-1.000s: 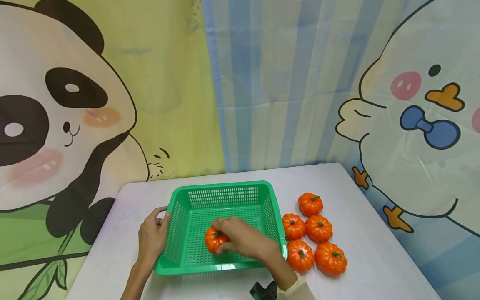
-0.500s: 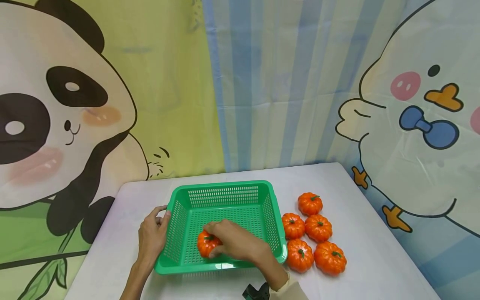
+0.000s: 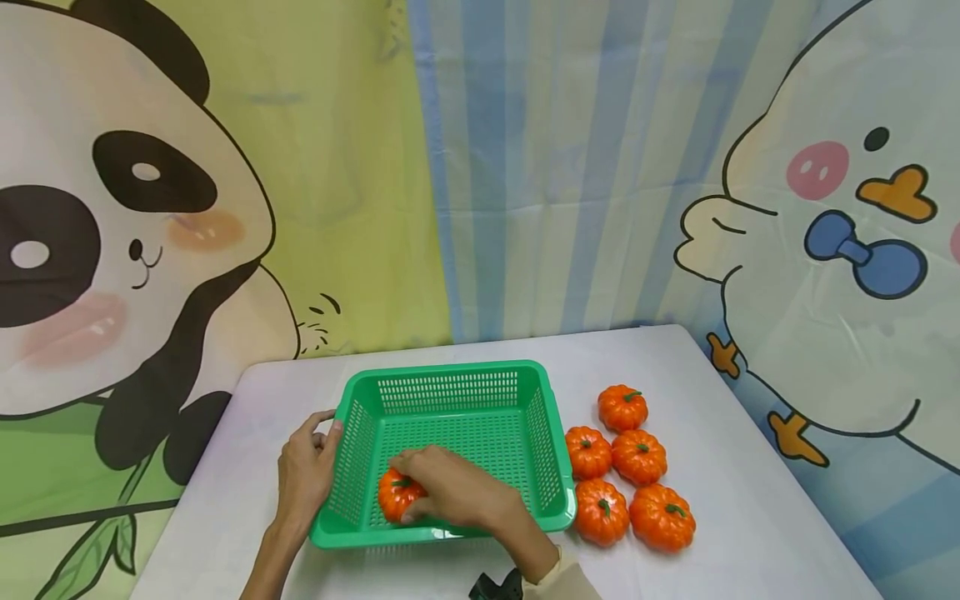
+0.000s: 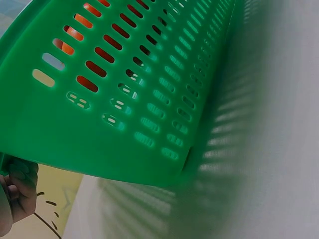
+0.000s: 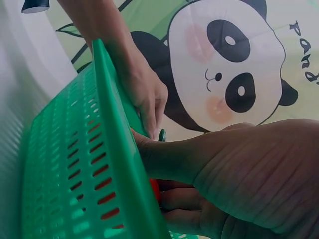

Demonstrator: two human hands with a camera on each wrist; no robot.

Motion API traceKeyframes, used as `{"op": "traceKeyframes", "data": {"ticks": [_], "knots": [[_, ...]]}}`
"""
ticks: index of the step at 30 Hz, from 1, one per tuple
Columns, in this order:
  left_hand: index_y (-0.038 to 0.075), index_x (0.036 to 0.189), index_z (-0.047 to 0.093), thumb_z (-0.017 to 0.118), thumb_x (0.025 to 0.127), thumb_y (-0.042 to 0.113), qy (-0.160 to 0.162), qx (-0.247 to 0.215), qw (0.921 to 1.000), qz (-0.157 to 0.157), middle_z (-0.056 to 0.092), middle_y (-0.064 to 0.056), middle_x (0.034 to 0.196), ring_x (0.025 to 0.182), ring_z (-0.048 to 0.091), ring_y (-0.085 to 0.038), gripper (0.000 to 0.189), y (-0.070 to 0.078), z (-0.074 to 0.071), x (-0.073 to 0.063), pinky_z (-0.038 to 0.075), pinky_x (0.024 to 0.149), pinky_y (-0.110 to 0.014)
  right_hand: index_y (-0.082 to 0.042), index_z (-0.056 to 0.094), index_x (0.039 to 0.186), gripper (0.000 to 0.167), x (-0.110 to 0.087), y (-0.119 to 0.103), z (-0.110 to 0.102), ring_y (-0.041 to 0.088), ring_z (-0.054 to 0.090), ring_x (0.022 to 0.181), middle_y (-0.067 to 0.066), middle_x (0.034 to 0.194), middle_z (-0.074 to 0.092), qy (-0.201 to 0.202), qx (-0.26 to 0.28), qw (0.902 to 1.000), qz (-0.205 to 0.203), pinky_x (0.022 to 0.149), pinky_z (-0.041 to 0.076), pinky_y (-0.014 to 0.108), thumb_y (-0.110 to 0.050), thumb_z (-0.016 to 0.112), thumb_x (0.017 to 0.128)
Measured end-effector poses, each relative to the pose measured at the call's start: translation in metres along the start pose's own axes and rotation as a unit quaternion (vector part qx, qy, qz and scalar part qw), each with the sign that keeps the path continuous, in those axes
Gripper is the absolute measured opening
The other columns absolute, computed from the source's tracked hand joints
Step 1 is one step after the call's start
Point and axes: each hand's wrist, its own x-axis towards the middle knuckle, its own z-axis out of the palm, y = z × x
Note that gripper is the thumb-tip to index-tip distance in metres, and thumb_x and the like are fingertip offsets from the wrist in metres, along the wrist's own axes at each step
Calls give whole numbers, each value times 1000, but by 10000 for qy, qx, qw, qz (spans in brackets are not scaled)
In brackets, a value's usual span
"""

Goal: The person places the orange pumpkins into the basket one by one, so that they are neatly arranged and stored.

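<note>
My right hand [image 3: 461, 492] grips a small orange pumpkin [image 3: 393, 498] with a green stem, low in the near left corner of the green plastic basket [image 3: 442, 367]. Thumb and fingers lie on either side of it. In the right wrist view only a sliver of red-orange pumpkin [image 5: 155, 190] shows past the basket rim. At the basket's left side, my left hand [image 3: 306, 475] holds the rim. The left wrist view shows its curled fingers [image 4: 24, 186] at the rim's edge, with orange visible through the slots.
Several more orange pumpkins stand in a cluster on the white table [image 3: 720, 500], right of the basket; the near left one [image 3: 601, 512] is close to the basket wall. Behind the table hangs a printed curtain [image 3: 540, 208] with a panda and a duck.
My right hand has moved left and slightly nearer inside the basket, carrying the pumpkin toward the near left corner. The left hand and the basket stay where they were.
</note>
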Motion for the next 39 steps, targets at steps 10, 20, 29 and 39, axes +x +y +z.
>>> {"op": "traceKeyframes", "data": {"ticks": [10, 20, 29, 39], "knots": [[0, 140, 68, 60, 114, 26, -54, -29, 10000, -37, 69, -9, 68, 58, 59, -14, 38, 2, 0, 0, 43, 55, -29, -11, 72, 130, 46, 9, -4, 7, 0, 55, 86, -8, 106, 71, -70, -153, 9998, -106, 81, 46, 12, -25, 91, 91], [1, 139, 69, 60, 114, 28, -49, -10, 10000, -26, 64, -3, 63, 54, 55, -10, 38, 0, 0, 1, 41, 55, -28, -13, 71, 121, 39, 17, -4, 15, -1, 53, 82, -9, 99, 68, -113, -178, 9997, -118, 76, 45, 10, -23, 92, 89], [3, 140, 69, 60, 114, 29, -64, -17, 10000, -59, 68, -6, 66, 55, 56, -9, 38, 3, -1, -1, 42, 56, -28, -13, 72, 120, 38, 21, -2, 22, -2, 54, 81, -9, 99, 69, -97, -124, 9998, -144, 75, 45, 9, -22, 92, 89], [1, 140, 69, 60, 114, 28, -66, -20, 10000, -38, 67, -6, 66, 55, 56, -10, 38, 4, -2, 0, 42, 55, -28, -13, 73, 122, 40, 25, -2, 26, -1, 56, 83, -9, 102, 71, -96, -195, 9997, -68, 76, 45, 9, -23, 93, 89]]}}
